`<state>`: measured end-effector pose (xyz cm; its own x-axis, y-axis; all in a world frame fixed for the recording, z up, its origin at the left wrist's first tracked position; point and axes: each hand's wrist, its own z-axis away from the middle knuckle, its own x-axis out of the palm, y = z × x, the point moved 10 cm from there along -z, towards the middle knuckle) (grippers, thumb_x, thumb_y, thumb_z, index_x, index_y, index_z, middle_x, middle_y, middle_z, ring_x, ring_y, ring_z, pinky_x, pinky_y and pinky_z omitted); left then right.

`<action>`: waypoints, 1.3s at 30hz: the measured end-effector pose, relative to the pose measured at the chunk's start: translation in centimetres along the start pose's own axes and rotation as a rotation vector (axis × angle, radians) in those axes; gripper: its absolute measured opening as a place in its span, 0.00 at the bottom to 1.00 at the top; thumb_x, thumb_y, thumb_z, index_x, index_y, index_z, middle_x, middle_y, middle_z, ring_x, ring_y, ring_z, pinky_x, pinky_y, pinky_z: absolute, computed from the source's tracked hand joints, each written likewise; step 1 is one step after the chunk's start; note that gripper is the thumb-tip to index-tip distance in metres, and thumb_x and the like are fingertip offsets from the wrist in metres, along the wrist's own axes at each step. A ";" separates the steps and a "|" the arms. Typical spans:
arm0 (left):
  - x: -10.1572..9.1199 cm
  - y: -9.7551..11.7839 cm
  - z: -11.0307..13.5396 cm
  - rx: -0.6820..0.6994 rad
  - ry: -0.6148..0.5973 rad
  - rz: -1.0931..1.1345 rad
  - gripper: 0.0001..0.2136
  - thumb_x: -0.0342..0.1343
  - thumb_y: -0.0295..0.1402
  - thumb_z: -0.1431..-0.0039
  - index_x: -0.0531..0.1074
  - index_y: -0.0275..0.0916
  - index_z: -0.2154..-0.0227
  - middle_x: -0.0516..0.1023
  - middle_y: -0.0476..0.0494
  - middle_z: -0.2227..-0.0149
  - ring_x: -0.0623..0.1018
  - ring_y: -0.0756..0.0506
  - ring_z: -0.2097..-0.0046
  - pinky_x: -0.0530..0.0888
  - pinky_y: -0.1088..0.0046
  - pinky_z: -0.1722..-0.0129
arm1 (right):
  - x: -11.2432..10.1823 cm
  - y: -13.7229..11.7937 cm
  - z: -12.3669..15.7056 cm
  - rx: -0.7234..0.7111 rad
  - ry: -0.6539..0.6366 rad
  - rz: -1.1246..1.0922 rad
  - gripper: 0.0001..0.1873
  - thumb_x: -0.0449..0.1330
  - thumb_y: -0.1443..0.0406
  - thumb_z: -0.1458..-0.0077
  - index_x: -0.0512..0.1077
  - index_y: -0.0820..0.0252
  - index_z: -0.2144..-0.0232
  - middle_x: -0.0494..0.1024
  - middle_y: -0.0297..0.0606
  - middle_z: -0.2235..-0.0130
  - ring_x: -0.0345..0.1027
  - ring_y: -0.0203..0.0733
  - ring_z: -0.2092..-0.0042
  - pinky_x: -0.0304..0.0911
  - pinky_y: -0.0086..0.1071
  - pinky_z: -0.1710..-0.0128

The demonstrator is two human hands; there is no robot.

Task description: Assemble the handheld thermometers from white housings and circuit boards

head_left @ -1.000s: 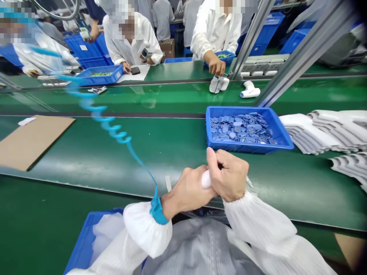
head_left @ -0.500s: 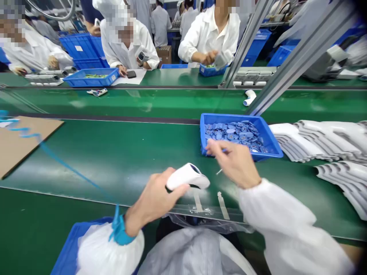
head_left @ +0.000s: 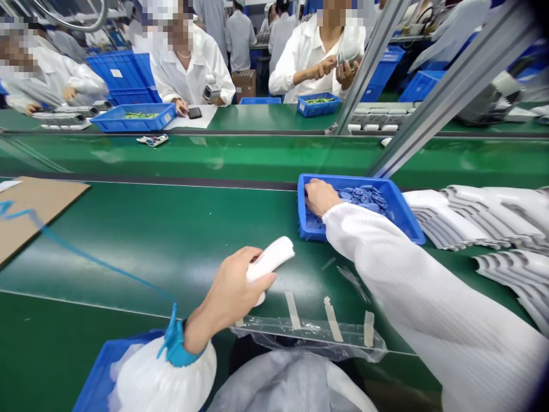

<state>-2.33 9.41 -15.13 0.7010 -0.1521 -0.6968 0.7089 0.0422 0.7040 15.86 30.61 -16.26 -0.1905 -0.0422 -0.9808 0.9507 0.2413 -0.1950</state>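
A white curved plastic housing [head_left: 273, 258] rests in my left hand [head_left: 231, 292], its fingers and thumb closed around the lower part. The housing is tilted, with its free end toward the upper right. My right hand [head_left: 321, 197] is down inside the left part of a blue bin [head_left: 409, 226]. Many small blue oval plastic pieces [head_left: 364, 197] fill that bin. The right fingers are curled downward among the pieces. Their tips are hidden, so whatever they pinch cannot be made out. A blue wrist strap [head_left: 180, 346] with a coiled cord circles my left wrist.
Stacked white housings [head_left: 476, 214] lie right of the bin. Tape strips [head_left: 332, 320] and clear plastic film line the near table edge. A cardboard sheet [head_left: 43, 206] lies at left. A slanted metal post [head_left: 446, 91] rises behind the bin. Co-workers [head_left: 189, 68] sit across the green line.
My right hand has moved forward and left, down into the blue bin. My left hand has turned the white housing and drawn it slightly toward the left. Across the line, a co-worker's hands have risen.
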 end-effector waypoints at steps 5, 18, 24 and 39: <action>2.5 -0.7 -0.4 -0.092 -0.146 0.622 0.15 0.60 0.45 0.40 0.70 0.36 0.63 0.73 0.46 0.65 0.71 0.47 0.64 0.67 0.72 0.65 | 0.2 0.8 -0.3 0.093 -0.012 -0.053 0.15 0.60 0.58 0.36 0.74 0.63 0.53 0.76 0.43 0.50 0.71 0.45 0.49 0.67 0.47 0.47; 5.8 0.2 -1.3 -0.137 -0.131 0.760 0.17 0.58 0.47 0.39 0.69 0.36 0.63 0.75 0.44 0.67 0.72 0.49 0.68 0.68 0.73 0.68 | 2.4 2.4 -0.2 0.224 -0.083 -0.598 0.13 0.62 0.60 0.36 0.74 0.63 0.55 0.79 0.39 0.56 0.75 0.39 0.57 0.73 0.40 0.55; 5.2 1.2 -1.5 -0.073 -0.125 0.650 0.16 0.57 0.47 0.38 0.70 0.37 0.62 0.74 0.46 0.67 0.72 0.47 0.65 0.65 0.72 0.67 | 1.0 2.3 2.1 0.263 0.004 -0.839 0.10 0.63 0.62 0.39 0.77 0.64 0.60 0.82 0.38 0.65 0.77 0.38 0.65 0.74 0.35 0.61; 1.8 6.2 -1.3 0.206 -0.093 0.064 0.10 0.54 0.42 0.32 0.70 0.43 0.55 0.75 0.49 0.64 0.72 0.45 0.63 0.64 0.68 0.63 | -6.8 -2.3 16.6 -0.060 0.016 -0.714 0.17 0.56 0.54 0.38 0.78 0.51 0.53 0.78 0.37 0.60 0.70 0.44 0.59 0.64 0.43 0.53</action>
<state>3.47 10.67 -12.20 0.7272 -0.2468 -0.6405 0.6254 -0.1462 0.7665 19.06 14.22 -9.22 -0.7649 -0.1958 -0.6136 0.5776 0.2133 -0.7880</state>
